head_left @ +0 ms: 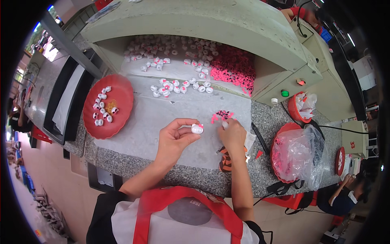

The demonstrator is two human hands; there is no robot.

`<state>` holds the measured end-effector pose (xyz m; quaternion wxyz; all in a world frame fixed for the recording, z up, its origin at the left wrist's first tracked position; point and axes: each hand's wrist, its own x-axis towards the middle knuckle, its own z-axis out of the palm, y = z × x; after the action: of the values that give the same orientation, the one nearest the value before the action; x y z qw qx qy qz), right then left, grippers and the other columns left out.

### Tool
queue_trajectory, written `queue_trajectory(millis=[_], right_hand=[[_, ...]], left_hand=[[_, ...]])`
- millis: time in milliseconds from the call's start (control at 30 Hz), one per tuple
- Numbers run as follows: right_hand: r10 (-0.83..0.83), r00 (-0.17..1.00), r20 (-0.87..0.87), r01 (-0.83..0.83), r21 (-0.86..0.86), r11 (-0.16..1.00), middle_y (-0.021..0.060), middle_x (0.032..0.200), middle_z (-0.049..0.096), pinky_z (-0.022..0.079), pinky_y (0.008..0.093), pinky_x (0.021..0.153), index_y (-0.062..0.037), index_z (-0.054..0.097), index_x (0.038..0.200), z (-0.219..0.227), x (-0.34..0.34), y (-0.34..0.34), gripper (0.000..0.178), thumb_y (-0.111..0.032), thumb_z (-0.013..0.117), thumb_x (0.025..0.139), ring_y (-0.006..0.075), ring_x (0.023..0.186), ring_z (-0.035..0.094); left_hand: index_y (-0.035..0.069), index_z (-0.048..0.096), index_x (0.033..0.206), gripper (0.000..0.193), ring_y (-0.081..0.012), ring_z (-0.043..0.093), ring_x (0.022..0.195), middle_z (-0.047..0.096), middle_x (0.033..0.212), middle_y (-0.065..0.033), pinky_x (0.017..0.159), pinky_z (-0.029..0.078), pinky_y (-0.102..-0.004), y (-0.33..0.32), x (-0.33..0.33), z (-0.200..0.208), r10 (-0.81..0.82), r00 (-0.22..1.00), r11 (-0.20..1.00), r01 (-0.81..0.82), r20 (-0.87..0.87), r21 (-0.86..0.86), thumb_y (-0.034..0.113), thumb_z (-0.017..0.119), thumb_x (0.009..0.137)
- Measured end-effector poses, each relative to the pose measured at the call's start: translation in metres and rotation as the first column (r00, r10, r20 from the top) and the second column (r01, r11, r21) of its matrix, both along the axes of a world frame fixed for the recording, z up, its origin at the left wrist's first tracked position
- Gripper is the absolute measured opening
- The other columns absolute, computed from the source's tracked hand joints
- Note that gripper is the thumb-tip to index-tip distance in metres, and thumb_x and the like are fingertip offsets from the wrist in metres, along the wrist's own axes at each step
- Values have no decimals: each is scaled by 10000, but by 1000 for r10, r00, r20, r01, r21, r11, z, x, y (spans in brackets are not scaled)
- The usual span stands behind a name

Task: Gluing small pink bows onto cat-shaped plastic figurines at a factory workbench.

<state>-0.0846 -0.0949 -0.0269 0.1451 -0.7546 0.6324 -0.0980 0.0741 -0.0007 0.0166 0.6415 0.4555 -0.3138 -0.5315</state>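
Note:
Over the middle of the paper-covered bench, my left hand (177,136) pinches a small white toy head (197,129) with a pink patch between thumb and fingertips. To its right my right hand (233,137) is closed, back of the hand up, its fingertips at a small pile of pink pieces (222,116). A pale bit shows at those fingertips; what they grip, if anything, is hidden. Beyond my hands lie several more white toy heads (174,86), some with pink patches. A red scalloped plate (128,101) on the left bears several similar heads with dark markings.
A large heap of pink pieces (232,70) lies under the grey machine housing (195,24), beside many white heads. At right are a dark strip tool (260,138), a red basin with plastic bags (280,162) and a red cup (300,110). Orange-black cloth (225,160) lies by my right wrist.

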Motion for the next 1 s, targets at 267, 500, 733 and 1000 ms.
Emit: queue_trajectory(millis=[267,500,733,1000], right_hand=[[-204,379,903,-153,278,948,59,692,593,472,198,499,29,600,789,84,0,60,66,33,598,723,97,579,575],[-158,224,962,-178,199,964,70,664,588,407,184,424,21,601,814,86,7,66,82,23,598,733,96,518,556],[-151,308,939,-57,176,983,46,609,571,312,158,346,5,586,808,78,12,72,71,-14,613,745,64,497,539],[-49,329,943,-20,59,998,50,773,567,416,184,558,10,588,797,63,9,73,96,0,652,726,81,645,533]], left_hand=[[-40,506,1011,288,-148,569,915,555,1014,-109,762,493,-229,-3,-15,0,-19,999,993,24,43,-114,-125,545,738],[-55,490,1009,296,-200,541,984,488,1075,-151,835,474,-291,0,-21,2,6,980,974,39,197,-224,-153,528,733],[-52,498,988,284,-206,541,980,490,1069,-159,848,474,-292,1,-21,5,26,970,967,38,244,-253,-158,535,726],[-56,511,976,283,-212,543,972,487,1072,-170,847,478,-296,2,-17,11,-20,963,958,95,267,-272,-160,548,715]])
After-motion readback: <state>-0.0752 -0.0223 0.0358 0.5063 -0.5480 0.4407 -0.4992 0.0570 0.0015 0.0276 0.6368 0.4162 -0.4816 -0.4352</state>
